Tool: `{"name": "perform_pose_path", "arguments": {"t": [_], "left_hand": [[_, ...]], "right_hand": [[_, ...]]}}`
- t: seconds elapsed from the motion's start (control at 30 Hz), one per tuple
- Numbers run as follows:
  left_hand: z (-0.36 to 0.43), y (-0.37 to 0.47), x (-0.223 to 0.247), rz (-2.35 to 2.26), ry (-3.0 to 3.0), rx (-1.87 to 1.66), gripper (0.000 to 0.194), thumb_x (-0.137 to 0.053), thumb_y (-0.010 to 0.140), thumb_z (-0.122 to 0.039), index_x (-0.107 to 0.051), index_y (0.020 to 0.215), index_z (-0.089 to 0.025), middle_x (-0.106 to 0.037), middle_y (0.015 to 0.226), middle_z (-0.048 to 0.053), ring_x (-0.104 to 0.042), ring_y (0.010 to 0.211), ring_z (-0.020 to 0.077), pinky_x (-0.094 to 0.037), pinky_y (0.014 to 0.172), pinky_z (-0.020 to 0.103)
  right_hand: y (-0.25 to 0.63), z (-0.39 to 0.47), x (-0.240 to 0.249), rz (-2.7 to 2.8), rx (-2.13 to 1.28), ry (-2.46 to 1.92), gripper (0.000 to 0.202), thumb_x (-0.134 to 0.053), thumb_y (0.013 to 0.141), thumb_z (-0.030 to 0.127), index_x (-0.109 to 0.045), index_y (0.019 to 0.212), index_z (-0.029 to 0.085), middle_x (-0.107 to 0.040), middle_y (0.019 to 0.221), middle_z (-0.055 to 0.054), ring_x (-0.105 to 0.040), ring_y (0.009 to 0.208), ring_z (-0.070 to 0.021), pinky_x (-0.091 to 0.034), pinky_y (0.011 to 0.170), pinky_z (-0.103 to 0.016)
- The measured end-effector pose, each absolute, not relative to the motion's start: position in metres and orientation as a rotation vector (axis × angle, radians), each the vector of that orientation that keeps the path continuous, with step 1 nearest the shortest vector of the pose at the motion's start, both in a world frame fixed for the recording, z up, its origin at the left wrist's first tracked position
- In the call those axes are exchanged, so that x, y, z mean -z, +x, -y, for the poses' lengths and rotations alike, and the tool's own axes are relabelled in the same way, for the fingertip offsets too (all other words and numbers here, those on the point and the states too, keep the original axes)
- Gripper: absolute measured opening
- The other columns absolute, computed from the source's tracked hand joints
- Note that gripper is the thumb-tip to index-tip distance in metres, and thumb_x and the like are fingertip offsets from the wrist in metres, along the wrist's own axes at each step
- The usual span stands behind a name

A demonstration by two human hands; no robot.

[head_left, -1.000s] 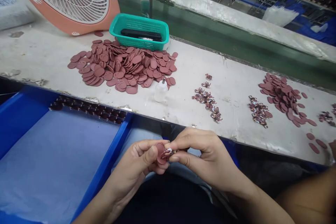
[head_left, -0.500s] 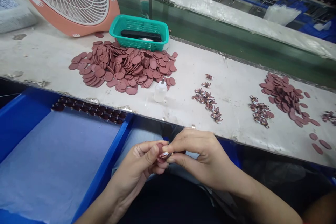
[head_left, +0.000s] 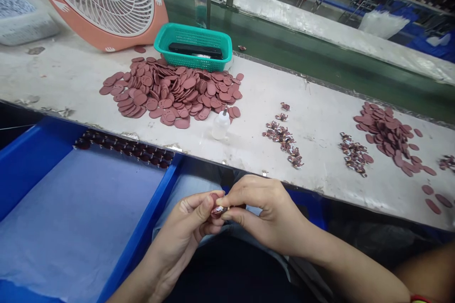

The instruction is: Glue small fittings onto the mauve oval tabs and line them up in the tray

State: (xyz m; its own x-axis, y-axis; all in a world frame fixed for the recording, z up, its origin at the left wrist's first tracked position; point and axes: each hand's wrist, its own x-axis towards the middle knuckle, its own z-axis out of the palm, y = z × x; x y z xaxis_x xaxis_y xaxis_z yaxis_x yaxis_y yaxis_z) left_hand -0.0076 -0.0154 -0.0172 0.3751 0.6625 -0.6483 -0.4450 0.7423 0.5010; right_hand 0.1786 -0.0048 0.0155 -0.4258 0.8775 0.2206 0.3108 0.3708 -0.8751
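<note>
Close together over my lap, both hands work on one small piece. My left hand point(head_left: 194, 218) is closed, pinching a reddish-brown oval disc point(head_left: 213, 197) between thumb and fingers. My right hand point(head_left: 265, 208) is closed too, its thumb and forefinger gripping a small brown-and-white figurine point(head_left: 221, 209) against the disc. Fingertips hide much of both pieces. On the bench beyond stands a small white dropper bottle point(head_left: 221, 124), beside a big heap of the same oval discs point(head_left: 177, 90). To its right lies a cluster of similar figurines point(head_left: 282, 136).
A teal basket point(head_left: 227, 64) with dark items stands behind the heap, near an orange fan point(head_left: 149, 23). Further right are more figurines point(head_left: 353, 154) and discs point(head_left: 387, 132). A blue bin point(head_left: 117, 274) at lower left holds rows of dark pieces point(head_left: 124, 148). A green belt point(head_left: 284, 52) runs behind.
The view has shifted slightly, so the bench things sit a little further right. Both hands keep hold of the disc and figurine, with barely any movement. A small piece on the green belt shows more fully.
</note>
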Motion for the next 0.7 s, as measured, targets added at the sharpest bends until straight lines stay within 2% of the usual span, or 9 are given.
{"name": "perform_pose_path", "arguments": {"t": [0.43,0.5,0.63,0.7], "left_hand": [[0.019,-0.019,0.025,-0.911,0.246,-0.73,0.033,-0.091,0.064,-0.038,-0.082,0.086,-0.015,-0.067,0.063,0.001,-0.061,0.056,0.0078,-0.056,0.054,0.015],[0.018,-0.023,0.026,-0.877,0.253,-0.72,0.03,-0.09,0.065,-0.038,-0.081,0.082,-0.014,-0.065,0.064,0.0,-0.061,0.056,0.0075,-0.057,0.054,0.015],[0.017,-0.032,0.028,-0.793,0.25,-0.738,0.027,-0.088,0.067,-0.04,-0.079,0.073,-0.015,-0.063,0.067,0.0,-0.06,0.057,0.0068,-0.056,0.052,0.014],[0.016,-0.036,0.029,-0.783,0.257,-0.741,0.028,-0.088,0.067,-0.04,-0.08,0.077,-0.016,-0.063,0.067,0.0,-0.06,0.058,0.0067,-0.057,0.052,0.014]], "right_hand": [[0.167,-0.003,-0.018,2.024,-1.056,-0.994,0.012,-0.07,0.089,0.013,-0.076,0.098,0.018,-0.074,0.085,-0.007,-0.067,0.077,-0.0163,-0.054,0.073,-0.027],[0.167,-0.005,-0.022,2.062,-1.092,-0.989,0.016,-0.072,0.088,0.013,-0.076,0.101,0.02,-0.073,0.086,-0.005,-0.066,0.079,-0.0158,-0.053,0.074,-0.026],[0.167,-0.004,-0.027,2.088,-1.081,-1.01,0.04,-0.079,0.083,0.021,-0.069,0.121,0.018,-0.068,0.09,-0.006,-0.062,0.078,-0.0157,-0.053,0.072,-0.027],[0.166,-0.003,-0.026,2.045,-1.083,-1.014,0.04,-0.078,0.083,0.024,-0.069,0.122,0.017,-0.066,0.091,-0.006,-0.061,0.077,-0.015,-0.052,0.069,-0.026]]}}
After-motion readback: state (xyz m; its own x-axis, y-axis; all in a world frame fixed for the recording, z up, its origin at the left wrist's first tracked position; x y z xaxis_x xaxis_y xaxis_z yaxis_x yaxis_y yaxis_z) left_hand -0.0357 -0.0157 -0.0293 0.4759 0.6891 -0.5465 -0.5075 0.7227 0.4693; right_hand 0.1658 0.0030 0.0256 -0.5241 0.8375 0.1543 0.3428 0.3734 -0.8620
